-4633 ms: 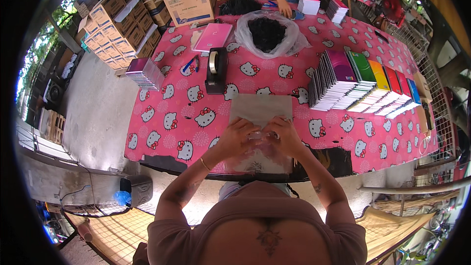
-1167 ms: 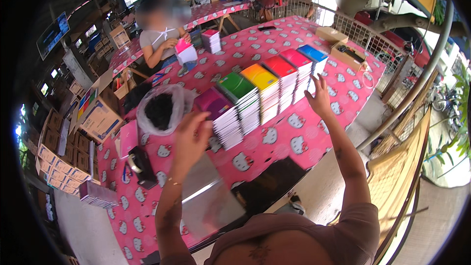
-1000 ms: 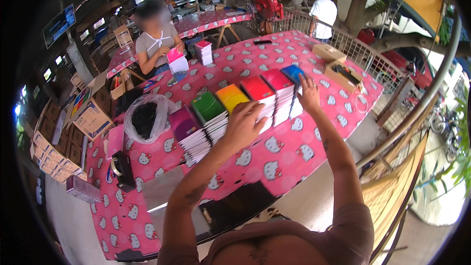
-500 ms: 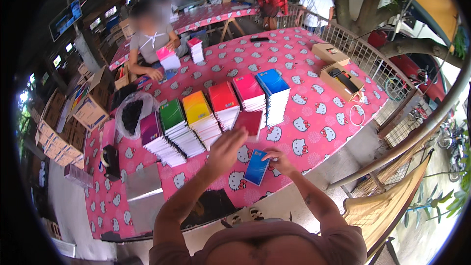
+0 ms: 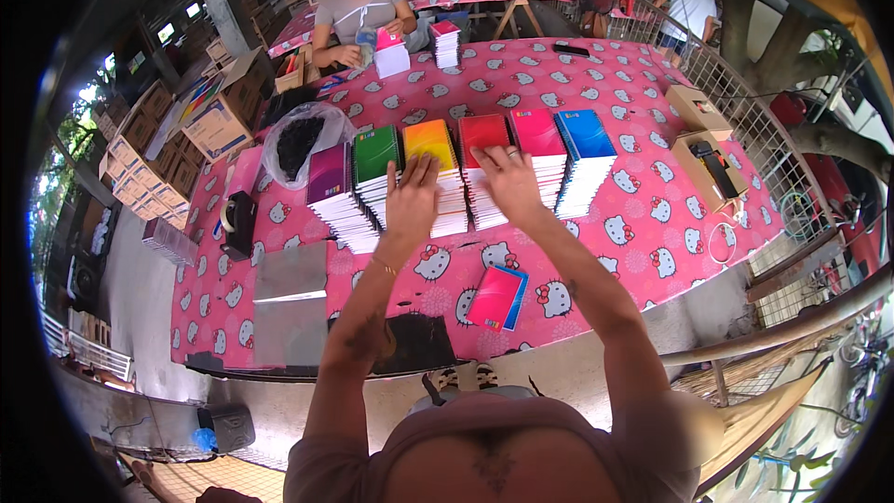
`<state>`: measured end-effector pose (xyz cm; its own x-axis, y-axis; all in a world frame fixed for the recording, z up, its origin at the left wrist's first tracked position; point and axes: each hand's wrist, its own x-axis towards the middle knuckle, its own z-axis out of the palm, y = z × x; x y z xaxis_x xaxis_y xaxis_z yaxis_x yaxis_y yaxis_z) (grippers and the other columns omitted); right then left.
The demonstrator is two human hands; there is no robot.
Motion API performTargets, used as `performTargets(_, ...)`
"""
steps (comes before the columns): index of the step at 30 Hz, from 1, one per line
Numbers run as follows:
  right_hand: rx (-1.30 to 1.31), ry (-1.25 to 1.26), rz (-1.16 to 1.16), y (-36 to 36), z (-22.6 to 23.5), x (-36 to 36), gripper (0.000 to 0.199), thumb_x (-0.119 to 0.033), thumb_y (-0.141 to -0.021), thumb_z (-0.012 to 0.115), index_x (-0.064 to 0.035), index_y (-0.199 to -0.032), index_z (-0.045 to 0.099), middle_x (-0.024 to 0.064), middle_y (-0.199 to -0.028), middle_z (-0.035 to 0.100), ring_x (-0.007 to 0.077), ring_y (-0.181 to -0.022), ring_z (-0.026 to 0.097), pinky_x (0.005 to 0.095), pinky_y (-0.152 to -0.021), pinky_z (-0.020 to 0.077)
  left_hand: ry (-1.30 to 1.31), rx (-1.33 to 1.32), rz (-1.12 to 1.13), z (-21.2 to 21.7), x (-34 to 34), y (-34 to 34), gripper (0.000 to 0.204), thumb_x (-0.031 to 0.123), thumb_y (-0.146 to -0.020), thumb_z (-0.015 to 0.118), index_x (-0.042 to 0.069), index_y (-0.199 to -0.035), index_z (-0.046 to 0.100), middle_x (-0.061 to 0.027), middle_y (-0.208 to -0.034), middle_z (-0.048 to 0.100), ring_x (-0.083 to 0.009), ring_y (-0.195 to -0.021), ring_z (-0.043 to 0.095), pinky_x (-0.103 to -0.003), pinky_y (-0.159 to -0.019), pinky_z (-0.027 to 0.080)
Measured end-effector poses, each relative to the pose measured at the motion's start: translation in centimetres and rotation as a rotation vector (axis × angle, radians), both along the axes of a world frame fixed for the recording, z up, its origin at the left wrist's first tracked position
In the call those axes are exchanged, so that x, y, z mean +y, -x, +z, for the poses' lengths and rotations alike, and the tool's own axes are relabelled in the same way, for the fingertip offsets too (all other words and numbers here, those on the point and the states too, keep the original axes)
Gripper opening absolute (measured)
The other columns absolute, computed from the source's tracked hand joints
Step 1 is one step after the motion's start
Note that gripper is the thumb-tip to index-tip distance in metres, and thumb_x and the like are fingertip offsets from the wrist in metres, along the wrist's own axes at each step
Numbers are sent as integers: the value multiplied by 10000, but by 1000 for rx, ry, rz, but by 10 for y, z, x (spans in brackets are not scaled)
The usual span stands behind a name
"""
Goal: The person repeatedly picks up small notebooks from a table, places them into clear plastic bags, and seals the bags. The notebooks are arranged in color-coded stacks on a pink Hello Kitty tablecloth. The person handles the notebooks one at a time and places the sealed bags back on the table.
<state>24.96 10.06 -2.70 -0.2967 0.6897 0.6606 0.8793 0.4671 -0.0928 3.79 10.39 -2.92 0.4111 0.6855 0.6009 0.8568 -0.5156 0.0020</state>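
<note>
A row of spiral notebook stacks stands across the table: purple (image 5: 328, 175), green (image 5: 375, 151), yellow (image 5: 427, 135), red (image 5: 482, 129), pink (image 5: 537, 130) and blue (image 5: 587, 135). My left hand (image 5: 413, 197) rests with fingers stretched on the front of the yellow stack, its edge fingers by the green one. Over the red stack lies my right hand (image 5: 512, 188), fingers extended on the top cover. Neither hand lifts a notebook. Closer to me, a pinkish-red notebook (image 5: 494, 298) lies partly over a blue notebook (image 5: 520, 300).
Left of the stacks are a plastic bag with black contents (image 5: 307, 144), a tape dispenser (image 5: 239, 224) and cardboard boxes (image 5: 219, 126). Open boxes (image 5: 708, 168) sit at the right edge. Across the table a person (image 5: 363, 19) handles small notebooks. A railing (image 5: 745, 102) runs alongside.
My right hand has let go of the blue notebook and moved forward to the red stack. My left hand has moved to the yellow stack. A pinkish-red notebook now overlaps the blue one.
</note>
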Motion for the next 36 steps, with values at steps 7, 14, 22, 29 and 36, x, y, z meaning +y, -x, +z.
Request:
performTargets(7,901,321,437,-66,-89,-96,389,117,-748,567,-78,-1069,668,112,-1137,663,317,-1159,596,464,-1055,390,-190,-469,-328,21,-95,25,392,-81,-801,585,21,-1175,640,-147,-1208,658,-306,-1172,611,-481,-992,492)
performTargets(14,793,444,172,-54,-178,-99,356,96,-795,549,-62,-1094,658,143,-1256,608,336,-1229,549,413,-1023,449,440,-102,-493,-152,-160,11,295,78,-890,583,37,-1178,635,-159,-1301,593,-316,-1294,510,-500,-1139,320)
performTargets(22,832,317,436,73,7,-27,504,-141,-898,671,-103,-1373,507,141,-1367,511,256,-1213,547,393,-901,510,-114,-42,81,28,-35,60,493,33,-807,609,9,-1296,549,-177,-1299,573,-313,-1179,575,-567,-1142,267)
performTargets(29,1748,618,545,34,-32,-72,559,-48,-936,612,-150,-1446,407,107,-1185,582,184,-1111,581,367,-870,545,73,-126,-381,51,-98,45,387,123,-860,644,60,-1242,635,-124,-1188,681,-231,-1186,618,-555,-1147,272)
performTargets(36,593,555,-317,13,-187,-154,570,-147,-884,667,-110,-1411,453,230,-1322,477,395,-1253,464,474,-1030,388,-125,-97,-87,-13,-63,74,409,14,-819,600,58,-1224,628,-121,-1153,681,-298,-1128,634,-489,-1085,381)
